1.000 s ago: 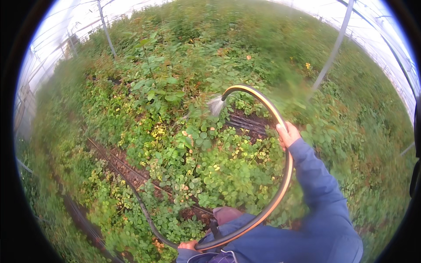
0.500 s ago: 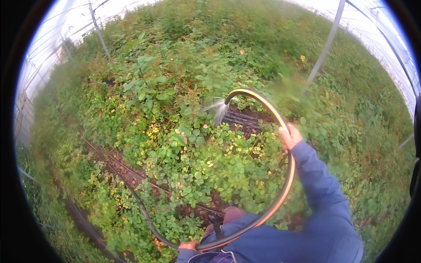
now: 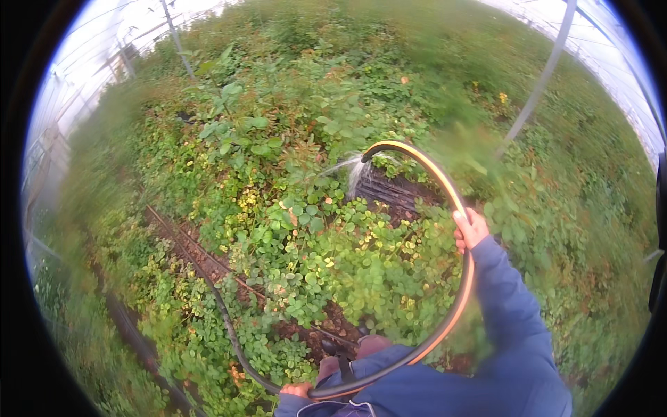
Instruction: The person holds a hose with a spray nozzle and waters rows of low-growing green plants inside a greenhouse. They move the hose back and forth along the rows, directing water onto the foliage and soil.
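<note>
With right hand (image 3: 472, 228) and left hand (image 3: 297, 390) around the hose (image 3: 467, 285), I'm mid-watering these plants (image 3: 292, 236), how many remain dry unclear.

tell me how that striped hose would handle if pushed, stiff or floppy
The hose is probably springy rather than floppy: its free end arches beyond the right hand without a visible kink. It may feel heavy for its size, as water pours from it.

Black, orange-striped hose (image 3: 464, 286); broad loop above leafy plants (image 3: 316, 224); water spray (image 3: 357, 176) at downturned tip
</note>
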